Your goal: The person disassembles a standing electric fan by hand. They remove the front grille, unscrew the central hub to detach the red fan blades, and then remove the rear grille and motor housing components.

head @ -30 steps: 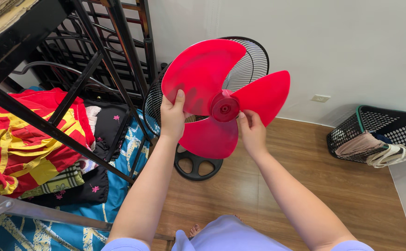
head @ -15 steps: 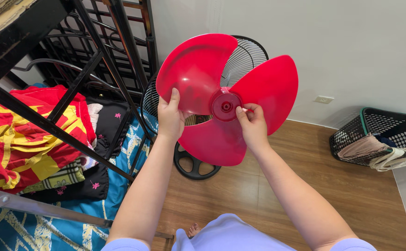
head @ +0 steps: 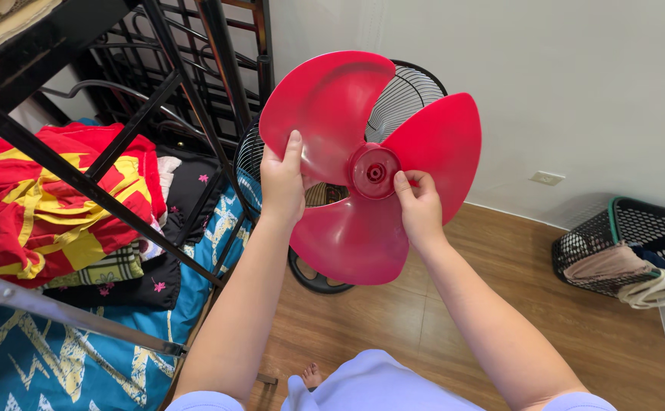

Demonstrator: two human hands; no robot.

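Black mesh plastic basket [head: 637, 228] held draped cloths. Left hand [head: 282, 185] and right hand [head: 419, 207] were clamped on red three-bladed plastic fan blade [head: 351, 228], fronting black wire grille [head: 405, 95].

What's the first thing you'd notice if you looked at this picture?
The big red fan blade in the middle, with three wide paddles, held up by the left hand on one paddle and the right hand beside its hub. Right behind it stands a black wire fan cage against the white wall. At the left, a bright red and yellow cloth lies heaped on a blue patterned bedsheet.
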